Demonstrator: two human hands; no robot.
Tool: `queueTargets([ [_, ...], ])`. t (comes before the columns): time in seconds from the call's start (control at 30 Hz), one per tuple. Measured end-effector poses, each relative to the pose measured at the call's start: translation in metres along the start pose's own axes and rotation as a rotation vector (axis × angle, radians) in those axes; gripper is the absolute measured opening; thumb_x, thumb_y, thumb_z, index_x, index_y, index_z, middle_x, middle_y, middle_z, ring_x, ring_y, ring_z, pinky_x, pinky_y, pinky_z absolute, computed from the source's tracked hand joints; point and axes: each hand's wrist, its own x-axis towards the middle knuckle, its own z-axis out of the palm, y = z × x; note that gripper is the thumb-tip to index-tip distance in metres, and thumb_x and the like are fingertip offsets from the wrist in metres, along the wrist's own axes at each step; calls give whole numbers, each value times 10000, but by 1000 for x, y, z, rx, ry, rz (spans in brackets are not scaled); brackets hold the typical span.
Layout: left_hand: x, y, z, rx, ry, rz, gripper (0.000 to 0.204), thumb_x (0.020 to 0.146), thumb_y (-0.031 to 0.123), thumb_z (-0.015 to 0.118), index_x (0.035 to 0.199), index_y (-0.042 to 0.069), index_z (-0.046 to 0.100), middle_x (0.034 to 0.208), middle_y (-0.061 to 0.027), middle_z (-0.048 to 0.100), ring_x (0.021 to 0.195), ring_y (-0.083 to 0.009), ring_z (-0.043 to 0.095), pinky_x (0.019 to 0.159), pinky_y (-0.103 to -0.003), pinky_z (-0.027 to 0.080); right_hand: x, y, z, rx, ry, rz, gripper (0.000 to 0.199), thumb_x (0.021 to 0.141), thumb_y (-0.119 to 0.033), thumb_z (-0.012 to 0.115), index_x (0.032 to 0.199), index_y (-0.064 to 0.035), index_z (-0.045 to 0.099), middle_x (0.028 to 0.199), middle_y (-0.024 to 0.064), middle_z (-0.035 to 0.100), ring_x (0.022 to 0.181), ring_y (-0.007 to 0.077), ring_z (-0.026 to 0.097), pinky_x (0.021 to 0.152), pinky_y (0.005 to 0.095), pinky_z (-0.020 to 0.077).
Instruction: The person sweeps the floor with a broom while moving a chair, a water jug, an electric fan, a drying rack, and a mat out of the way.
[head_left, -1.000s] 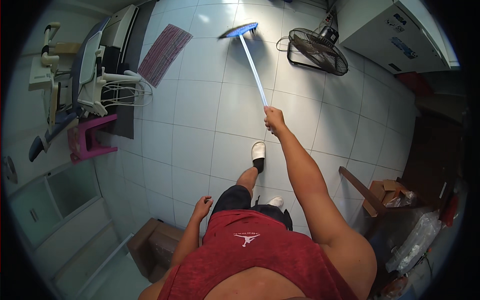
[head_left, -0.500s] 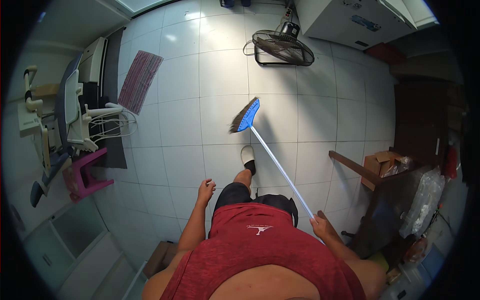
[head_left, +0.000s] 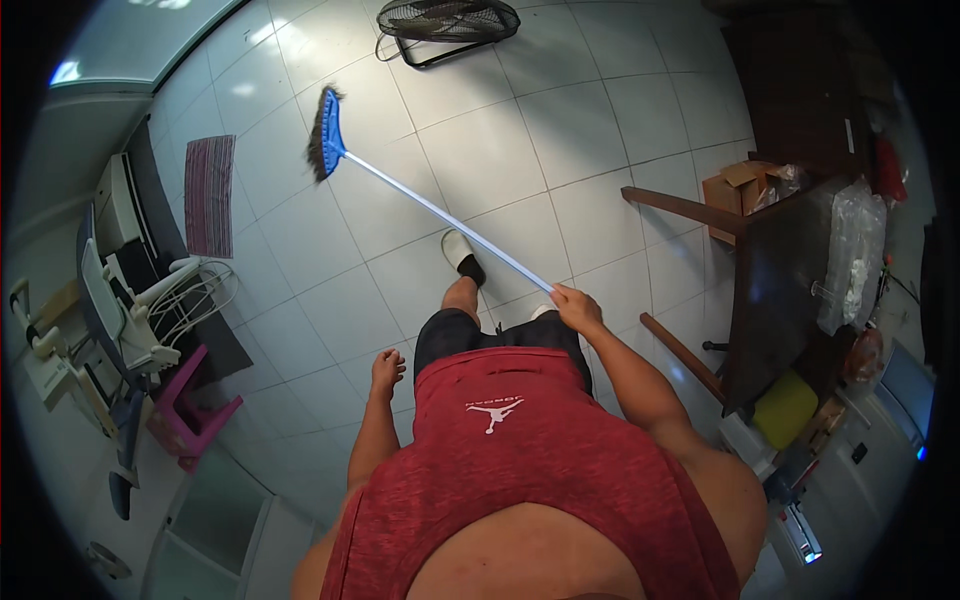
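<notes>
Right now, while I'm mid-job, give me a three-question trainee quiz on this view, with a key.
1. Which of the person's hands grips the long, pale-blue broom handle?
2. True or false: the left hand touches that handle.
3. Fill in: in the picture, the striped purple-grey rectangular mat lies to the ____ of the blue plastic broom head.

Key: 1. The right hand. 2. False; the left hand is apart from it. 3. Left.
</notes>
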Motion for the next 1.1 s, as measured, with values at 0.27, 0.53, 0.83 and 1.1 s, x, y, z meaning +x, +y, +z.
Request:
queueTargets([
  [0.27,26,21,17,-102,27,112,351,840,245,500,1121,38,460,848,-56,589,646,-137,555,521,-266,430,-182,213,-107,-84,238,250,265,838,-304,495,879,-66,601,745,168,585,718,289,587,660,389,430],
  [0.53,-35,30,83,-127,-4,336,339,850,213,500,1129,24,462,878,-70,591,709,-135,561,589,-262,465,-40,191,-131,-1,-14,249,292,841,-261,483,932,-8,596,942,224,590,903,374,555,779,408,433],
  [0.83,113,-78,28,789,-76,595,371,831,265,503,1068,-13,564,928,-148,624,815,-208,609,653,-303,477,17,56,-152,-197,65,-102,307,849,-377,448,961,-129,590,903,132,615,878,320,578,737,431,452],
  [1.1,-19,168,165,631,57,902,349,804,249,497,966,-42,605,801,-153,633,737,-221,598,686,-320,459,-87,132,-134,211,61,-27,271,822,-307,490,829,-62,606,769,162,616,755,329,594,678,398,452],
])
